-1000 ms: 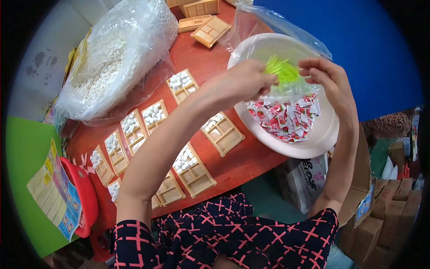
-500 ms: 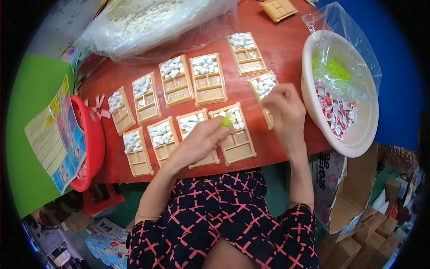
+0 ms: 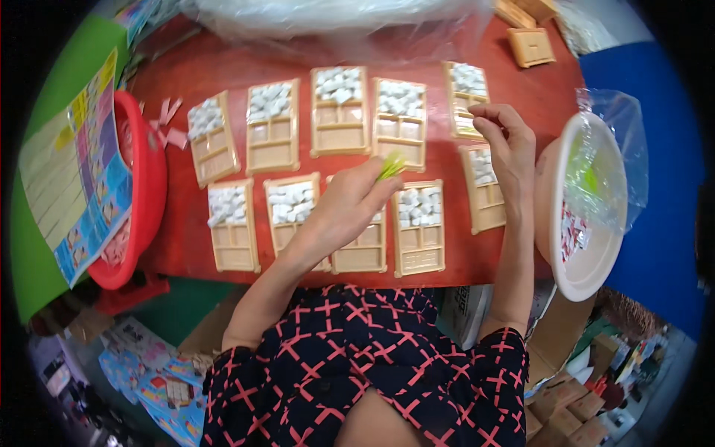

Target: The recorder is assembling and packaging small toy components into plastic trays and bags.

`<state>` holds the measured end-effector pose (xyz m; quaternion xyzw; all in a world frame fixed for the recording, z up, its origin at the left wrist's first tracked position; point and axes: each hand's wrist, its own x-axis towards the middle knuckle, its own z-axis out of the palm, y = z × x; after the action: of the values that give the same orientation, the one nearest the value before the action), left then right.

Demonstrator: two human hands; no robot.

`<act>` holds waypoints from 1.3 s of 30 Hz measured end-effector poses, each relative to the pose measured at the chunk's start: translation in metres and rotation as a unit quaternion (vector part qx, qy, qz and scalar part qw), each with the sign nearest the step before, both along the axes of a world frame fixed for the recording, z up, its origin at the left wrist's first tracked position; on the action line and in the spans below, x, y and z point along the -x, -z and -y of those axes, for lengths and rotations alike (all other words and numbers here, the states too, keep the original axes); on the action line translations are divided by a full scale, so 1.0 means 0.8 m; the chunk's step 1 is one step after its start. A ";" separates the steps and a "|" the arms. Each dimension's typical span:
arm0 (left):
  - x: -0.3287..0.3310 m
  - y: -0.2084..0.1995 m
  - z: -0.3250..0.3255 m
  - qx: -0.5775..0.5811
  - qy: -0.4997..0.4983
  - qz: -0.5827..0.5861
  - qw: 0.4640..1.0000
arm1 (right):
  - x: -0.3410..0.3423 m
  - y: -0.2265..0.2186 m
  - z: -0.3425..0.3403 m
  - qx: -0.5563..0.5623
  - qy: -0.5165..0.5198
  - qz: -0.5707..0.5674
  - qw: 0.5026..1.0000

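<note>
My left hand (image 3: 346, 201) is closed around a small bunch of yellow-green plastic pieces (image 3: 392, 165), whose ends stick out past the fingertips over the middle trays. My right hand (image 3: 508, 141) has thumb and fingers drawn together over the back right tray (image 3: 470, 104); whatever the pinch holds is too small to make out. Something yellow-green (image 3: 467, 130) shows in a front compartment of that tray. Below it, a tan tray (image 3: 485, 195) is partly covered by my right hand and wrist. Several more tan compartment trays (image 3: 419, 253) lie in two rows, each with white pellets (image 3: 419, 206) in its far compartment.
At the right edge stands a cream basin (image 3: 550, 216) with red-and-white packets (image 3: 573, 235) and a clear bag (image 3: 614, 149). A red basin (image 3: 153, 179) with a printed sheet (image 3: 89, 171) is at left. Plastic sheeting (image 3: 335, 18) lies at the back, tan pieces (image 3: 530, 46) back right.
The view has shifted, so the table's contents sit differently in it. My right hand has moved from the nearer right tray to the back right one. My left hand keeps its yellow-green bunch.
</note>
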<state>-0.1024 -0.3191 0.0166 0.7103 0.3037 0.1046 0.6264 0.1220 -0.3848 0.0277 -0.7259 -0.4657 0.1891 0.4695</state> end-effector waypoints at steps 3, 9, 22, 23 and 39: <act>-0.004 -0.005 0.000 -0.064 -0.009 -0.001 0.998 | 0.063 -0.020 -0.002 0.019 -0.159 -0.055 0.986; 0.016 0.019 0.005 -0.118 0.014 -0.023 0.993 | 0.095 0.002 0.000 0.067 -0.176 -0.088 0.978; 0.029 0.021 -0.009 -0.012 -0.019 -0.011 1.000 | 0.091 0.028 0.001 0.036 0.012 -0.282 0.959; 0.032 0.028 -0.008 -0.021 -0.023 -0.014 0.999 | 0.086 0.031 0.003 0.015 0.035 -0.288 0.957; 0.050 0.036 -0.012 0.010 -0.080 0.017 0.997 | 0.081 0.046 -0.012 0.032 0.114 -0.253 0.960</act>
<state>-0.1428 -0.3096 -0.0119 0.6752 0.3496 0.1634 0.6286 0.0571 -0.3754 -0.0087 -0.7176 -0.2395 0.3262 0.5668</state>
